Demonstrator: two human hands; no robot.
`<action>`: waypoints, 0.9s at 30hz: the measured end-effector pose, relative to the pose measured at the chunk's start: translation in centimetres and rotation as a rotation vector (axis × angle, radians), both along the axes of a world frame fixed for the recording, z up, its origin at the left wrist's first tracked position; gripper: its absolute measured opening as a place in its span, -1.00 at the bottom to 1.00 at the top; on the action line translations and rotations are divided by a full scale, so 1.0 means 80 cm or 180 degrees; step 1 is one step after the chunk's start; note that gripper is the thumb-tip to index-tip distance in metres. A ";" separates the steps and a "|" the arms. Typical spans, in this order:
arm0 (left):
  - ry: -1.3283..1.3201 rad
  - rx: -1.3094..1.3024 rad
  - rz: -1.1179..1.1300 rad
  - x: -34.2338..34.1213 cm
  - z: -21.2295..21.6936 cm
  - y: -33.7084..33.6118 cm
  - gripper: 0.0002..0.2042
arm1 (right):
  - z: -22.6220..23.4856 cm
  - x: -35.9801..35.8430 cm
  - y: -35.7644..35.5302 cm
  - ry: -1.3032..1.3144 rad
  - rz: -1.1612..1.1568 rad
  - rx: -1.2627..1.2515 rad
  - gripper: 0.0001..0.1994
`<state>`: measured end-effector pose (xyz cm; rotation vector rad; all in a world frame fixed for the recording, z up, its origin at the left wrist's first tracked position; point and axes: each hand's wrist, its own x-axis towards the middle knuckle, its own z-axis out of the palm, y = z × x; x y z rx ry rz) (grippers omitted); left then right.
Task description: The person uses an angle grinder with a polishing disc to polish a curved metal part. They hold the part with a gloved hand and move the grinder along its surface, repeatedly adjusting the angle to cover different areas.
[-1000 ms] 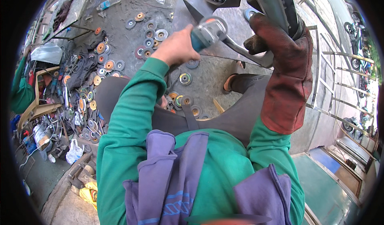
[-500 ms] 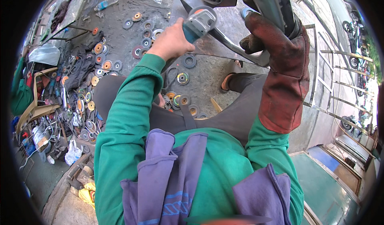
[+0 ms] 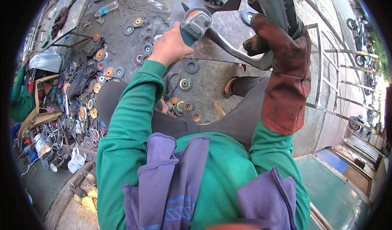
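My left hand [image 3: 170, 46], bare, is closed around a teal and grey angle grinder [image 3: 197, 25]. The grinder's disc end, with an orange centre, is against or very close to the grey metal part [image 3: 233, 47]; whether they touch I cannot tell. This part is a curved, branching metal frame with a bracket at its far left end and a thick tube at the far right. My right hand [image 3: 288, 77], in a thick red-brown leather glove, is wrapped around the thick tube, holding the part up over a metal sheet [image 3: 194, 52].
Many used grinding discs [image 3: 108, 72] lie on the floor to the left. Farther left are a tool pile [image 3: 49, 93], a plastic bottle [image 3: 107, 8] and another person's green sleeve [image 3: 22, 103]. A blue-rimmed disc [image 3: 247, 16] rests on the sheet. A metal-bar frame [image 3: 332, 50] stands at right.
My left hand has shifted the grinder slightly left along the metal part. The gloved right hand keeps its hold, and the whole view has tilted a little.
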<state>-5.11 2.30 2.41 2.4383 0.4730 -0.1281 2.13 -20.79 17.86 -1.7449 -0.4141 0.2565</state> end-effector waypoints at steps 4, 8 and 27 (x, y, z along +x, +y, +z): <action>0.0188 -0.0126 -0.0439 -0.008 0.009 -0.020 -0.27 | -0.002 0.011 -0.002 -0.0012 0.0218 -0.0181 -0.57; 0.0167 -0.0255 -0.0718 -0.010 0.017 -0.031 -0.29 | -0.002 0.001 0.004 -0.0037 0.0094 -0.0151 -0.51; 0.0206 -0.0113 -0.0604 -0.010 0.017 -0.032 -0.31 | -0.018 0.005 -0.008 -0.0099 -0.0148 0.0214 -0.59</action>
